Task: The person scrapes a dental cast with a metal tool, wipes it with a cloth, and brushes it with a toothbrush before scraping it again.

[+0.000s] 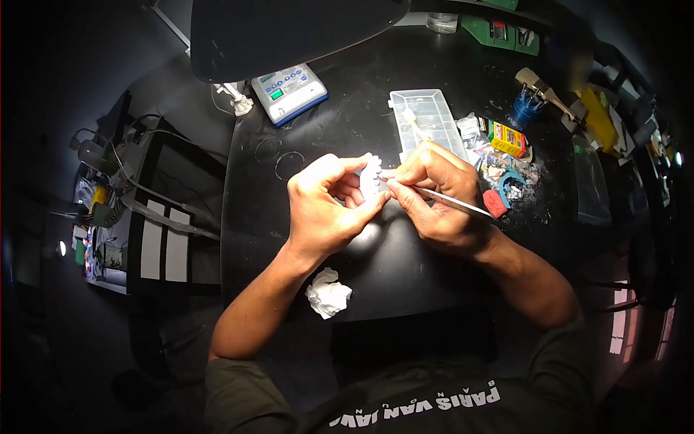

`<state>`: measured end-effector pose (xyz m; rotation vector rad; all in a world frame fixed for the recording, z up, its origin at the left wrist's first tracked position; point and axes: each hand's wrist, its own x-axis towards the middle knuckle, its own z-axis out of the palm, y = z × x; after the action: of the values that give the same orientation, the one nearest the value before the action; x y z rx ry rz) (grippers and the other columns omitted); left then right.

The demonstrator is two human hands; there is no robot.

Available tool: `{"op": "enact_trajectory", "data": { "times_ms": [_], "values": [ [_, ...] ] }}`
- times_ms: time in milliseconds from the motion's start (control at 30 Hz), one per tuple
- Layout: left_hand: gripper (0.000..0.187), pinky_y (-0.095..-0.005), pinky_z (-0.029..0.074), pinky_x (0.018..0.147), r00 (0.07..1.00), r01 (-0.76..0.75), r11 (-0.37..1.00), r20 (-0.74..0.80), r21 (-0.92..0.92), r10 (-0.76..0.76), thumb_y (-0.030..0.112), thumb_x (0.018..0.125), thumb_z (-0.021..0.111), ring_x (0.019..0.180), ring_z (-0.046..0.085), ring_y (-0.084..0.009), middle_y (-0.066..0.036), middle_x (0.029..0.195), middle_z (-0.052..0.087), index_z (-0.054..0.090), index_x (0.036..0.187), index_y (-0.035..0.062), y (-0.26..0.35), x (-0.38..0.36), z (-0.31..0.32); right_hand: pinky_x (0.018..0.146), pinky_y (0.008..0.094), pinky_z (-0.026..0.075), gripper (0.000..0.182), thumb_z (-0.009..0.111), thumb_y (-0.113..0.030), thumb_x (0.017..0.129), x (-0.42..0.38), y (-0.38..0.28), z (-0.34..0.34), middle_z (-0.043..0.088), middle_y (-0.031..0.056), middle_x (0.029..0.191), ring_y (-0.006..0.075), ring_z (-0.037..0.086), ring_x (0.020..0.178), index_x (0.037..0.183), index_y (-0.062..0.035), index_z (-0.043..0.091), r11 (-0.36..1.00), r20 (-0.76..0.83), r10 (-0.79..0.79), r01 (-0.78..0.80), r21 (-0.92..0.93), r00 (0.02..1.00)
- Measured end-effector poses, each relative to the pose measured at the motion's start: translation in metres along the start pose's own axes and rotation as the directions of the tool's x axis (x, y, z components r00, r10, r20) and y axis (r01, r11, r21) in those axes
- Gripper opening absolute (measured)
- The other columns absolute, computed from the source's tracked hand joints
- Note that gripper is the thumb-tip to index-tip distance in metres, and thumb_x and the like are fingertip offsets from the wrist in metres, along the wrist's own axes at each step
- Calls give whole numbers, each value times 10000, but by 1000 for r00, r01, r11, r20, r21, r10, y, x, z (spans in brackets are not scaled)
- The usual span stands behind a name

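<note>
My left hand (318,199) grips a small white dental cast (371,177) with a bumpy, tooth-like edge, thumb and fingers closed around its ends. In my right hand (442,192) is a thin metal carving tool (463,203), held like a pen. Its handle slants down to the right, and its reddish tip is right at the side of the cast facing that hand. Both hands are close together above the black table, with the fingertips of the right beside the cast. A crumpled white tissue (329,293) lies below my left wrist.
A clear compartment box (441,108) lies behind my right hand. Right of it are a yellow-red box (507,139), a blue arch-shaped piece (515,177), a red block (495,203) and scraps. A grey-blue device (289,94) stands at back left, under a dark lamp head (289,36).
</note>
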<state>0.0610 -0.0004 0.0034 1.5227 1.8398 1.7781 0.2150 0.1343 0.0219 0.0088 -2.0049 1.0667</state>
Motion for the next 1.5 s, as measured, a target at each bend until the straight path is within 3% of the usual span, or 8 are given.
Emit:
{"op": "enact_trajectory", "data": {
  "times_ms": [267, 567, 900, 1100, 1133, 1367, 1400, 1500],
  "values": [
    [441, -197, 569, 620, 997, 65, 995, 40, -79, -62, 38, 779, 950, 693, 682, -47, -56, 861, 727, 764, 1169, -48, -3, 0, -1, 614, 332, 535, 123, 739, 71, 860, -1, 4, 1, 604, 120, 811, 224, 648, 700, 859, 18, 628, 1000, -13, -10, 10, 6, 1000],
    [464, -227, 616, 715, 925, 374, 861, 205, -345, -320, 6, 840, 906, 764, 739, -103, -113, 909, 767, 701, 1243, -97, 6, 7, -10, 573, 360, 470, 159, 735, 51, 852, 2, 5, 0, 571, 125, 762, 237, 608, 651, 817, 3, 587, 996, -80, -53, 46, -82, 995],
    [494, -239, 616, 749, 940, 341, 819, 173, -462, -294, -18, 891, 857, 817, 732, -108, -102, 949, 742, 632, 1323, -105, 0, 9, -10, 597, 347, 509, 155, 724, 64, 854, -2, 0, 0, 602, 117, 775, 229, 661, 678, 821, 10, 582, 999, -25, 51, -52, -11, 998],
    [490, -246, 620, 756, 944, 329, 807, 162, -490, -287, -17, 887, 863, 833, 740, -115, -118, 972, 747, 631, 1311, -102, -4, 11, -13, 667, 268, 592, 113, 717, 20, 954, -2, -8, 1, 693, 74, 834, 129, 741, 786, 895, 20, 621, 904, -92, 250, -198, 379, 964],
    [487, -246, 622, 758, 942, 334, 815, 158, -473, -295, -14, 883, 868, 842, 745, -118, -120, 977, 748, 635, 1303, -102, -4, 11, -13, 784, 313, 679, 87, 653, 66, 997, -2, -7, -5, 683, 121, 966, 182, 761, 930, 1041, 29, 587, 919, -22, 238, -218, 327, 971],
    [507, -251, 635, 777, 937, 345, 865, 194, -364, -292, -2, 828, 920, 882, 773, -136, -142, 1069, 764, 666, 1256, -98, 6, 7, -9, 862, 276, 612, 104, 683, 85, 979, -6, 6, -2, 711, 130, 1012, 164, 747, 963, 1032, 25, 617, 987, 20, 94, -96, 133, 995],
    [529, -249, 634, 769, 941, 335, 867, 179, -368, -287, 7, 811, 936, 868, 769, -125, -152, 1096, 769, 673, 1261, -89, 8, 7, -7, 679, 300, 601, 112, 761, 41, 895, -4, 6, 6, 661, 132, 871, 193, 738, 758, 906, 32, 650, 986, -103, 58, -40, 164, 993],
    [560, -240, 628, 755, 950, 303, 897, 177, -323, -257, 38, 805, 951, 853, 759, -110, -142, 1086, 768, 680, 1280, -78, 6, 6, -8, 669, 307, 599, 110, 762, 39, 894, -5, 4, 6, 667, 134, 879, 194, 736, 753, 903, 31, 652, 992, -71, 58, -50, 115, 996]
  ]
}}
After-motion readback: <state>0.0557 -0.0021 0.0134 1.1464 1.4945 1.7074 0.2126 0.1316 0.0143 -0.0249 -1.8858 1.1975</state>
